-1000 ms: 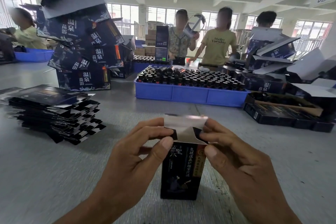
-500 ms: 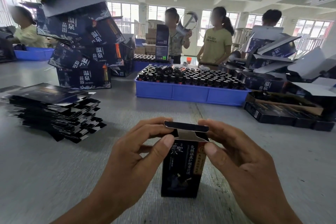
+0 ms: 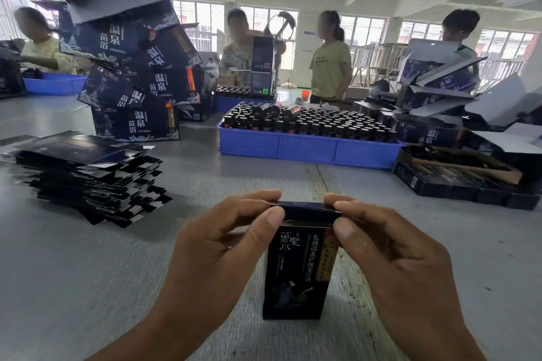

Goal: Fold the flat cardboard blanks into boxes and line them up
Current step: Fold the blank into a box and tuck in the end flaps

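A small dark box (image 3: 299,275) with white and gold lettering stands upright on the grey table, close in front of me. My left hand (image 3: 217,252) pinches its top left corner between thumb and fingers. My right hand (image 3: 390,255) pinches the top right corner the same way. The top flap lies folded down almost flat over the opening. A stack of flat dark cardboard blanks (image 3: 88,176) lies on the table to the left.
A blue tray (image 3: 305,151) full of dark bottles sits mid-table. A leaning pile of larger dark boxes (image 3: 132,67) rises at the back left, more boxes (image 3: 440,88) at the right. A low row of dark boxes (image 3: 457,179) lies right. Several people stand behind.
The top flap, upright and showing its pale inside one second ago, has been folded forward and down onto the box top. Both hands stayed at the top corners.
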Demonstrator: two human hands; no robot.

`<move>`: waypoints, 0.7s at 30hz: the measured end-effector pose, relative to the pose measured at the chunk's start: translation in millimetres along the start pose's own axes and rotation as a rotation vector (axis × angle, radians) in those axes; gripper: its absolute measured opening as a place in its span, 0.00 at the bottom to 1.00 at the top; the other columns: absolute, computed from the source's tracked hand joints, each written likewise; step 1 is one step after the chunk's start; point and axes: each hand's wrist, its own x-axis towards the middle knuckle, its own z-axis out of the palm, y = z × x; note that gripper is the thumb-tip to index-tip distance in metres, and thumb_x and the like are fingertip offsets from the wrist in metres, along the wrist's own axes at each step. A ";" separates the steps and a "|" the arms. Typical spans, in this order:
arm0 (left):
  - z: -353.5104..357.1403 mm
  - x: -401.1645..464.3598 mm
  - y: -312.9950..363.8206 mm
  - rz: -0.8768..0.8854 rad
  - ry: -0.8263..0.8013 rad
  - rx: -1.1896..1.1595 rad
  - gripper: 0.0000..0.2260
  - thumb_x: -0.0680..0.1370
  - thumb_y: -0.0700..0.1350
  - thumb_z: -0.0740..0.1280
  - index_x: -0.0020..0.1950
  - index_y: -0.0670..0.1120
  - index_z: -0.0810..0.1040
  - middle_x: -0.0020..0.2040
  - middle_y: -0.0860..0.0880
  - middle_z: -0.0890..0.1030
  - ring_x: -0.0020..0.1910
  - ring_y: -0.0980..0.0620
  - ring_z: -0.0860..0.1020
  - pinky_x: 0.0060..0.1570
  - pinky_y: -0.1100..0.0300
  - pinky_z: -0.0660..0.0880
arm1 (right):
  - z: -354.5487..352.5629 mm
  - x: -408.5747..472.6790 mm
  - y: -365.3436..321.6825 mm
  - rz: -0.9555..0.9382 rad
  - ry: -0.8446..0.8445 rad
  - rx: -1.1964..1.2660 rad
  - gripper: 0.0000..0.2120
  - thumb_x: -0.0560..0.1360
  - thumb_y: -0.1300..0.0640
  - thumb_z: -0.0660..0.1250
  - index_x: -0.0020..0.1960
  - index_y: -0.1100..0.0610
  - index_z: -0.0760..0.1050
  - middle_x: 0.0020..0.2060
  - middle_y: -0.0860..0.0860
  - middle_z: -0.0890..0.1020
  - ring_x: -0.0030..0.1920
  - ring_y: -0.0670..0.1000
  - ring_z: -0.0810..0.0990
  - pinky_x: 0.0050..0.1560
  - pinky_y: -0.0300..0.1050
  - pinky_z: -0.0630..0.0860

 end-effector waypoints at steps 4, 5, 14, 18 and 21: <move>0.3 -0.1 -0.2 0.007 0.017 0.003 0.07 0.76 0.53 0.73 0.53 0.58 0.80 0.55 0.58 0.85 0.54 0.55 0.84 0.49 0.65 0.80 | -0.8 1.0 -0.5 0.015 -0.011 0.021 0.09 0.70 0.50 0.69 0.49 0.40 0.84 0.53 0.40 0.86 0.56 0.42 0.84 0.49 0.36 0.81; 0.3 -0.5 0.5 0.023 0.013 0.028 0.10 0.76 0.53 0.73 0.57 0.60 0.79 0.56 0.58 0.84 0.54 0.56 0.84 0.49 0.65 0.80 | -0.8 1.2 -0.8 0.015 -0.014 0.022 0.09 0.70 0.49 0.69 0.49 0.41 0.84 0.53 0.41 0.86 0.56 0.42 0.84 0.49 0.36 0.81; -1.9 0.8 2.1 0.202 -0.008 0.211 0.11 0.77 0.43 0.69 0.57 0.52 0.84 0.57 0.61 0.83 0.58 0.61 0.81 0.44 0.72 0.78 | -1.8 1.0 2.1 -0.015 -0.027 -0.009 0.09 0.72 0.48 0.69 0.50 0.43 0.84 0.54 0.41 0.86 0.57 0.42 0.83 0.48 0.37 0.82; -5.1 2.0 -0.5 0.245 -0.042 0.242 0.09 0.78 0.46 0.71 0.57 0.50 0.84 0.59 0.60 0.83 0.59 0.60 0.81 0.44 0.71 0.78 | -4.0 0.7 5.1 -0.030 -0.044 -0.042 0.08 0.73 0.48 0.68 0.50 0.43 0.83 0.56 0.41 0.85 0.59 0.43 0.83 0.49 0.40 0.83; -6.3 3.3 -0.4 0.256 -0.046 0.247 0.11 0.77 0.48 0.68 0.57 0.50 0.84 0.59 0.60 0.83 0.58 0.60 0.81 0.44 0.71 0.78 | -4.6 0.7 6.1 -0.039 -0.059 -0.066 0.08 0.73 0.47 0.68 0.50 0.41 0.83 0.56 0.40 0.85 0.60 0.43 0.82 0.51 0.41 0.83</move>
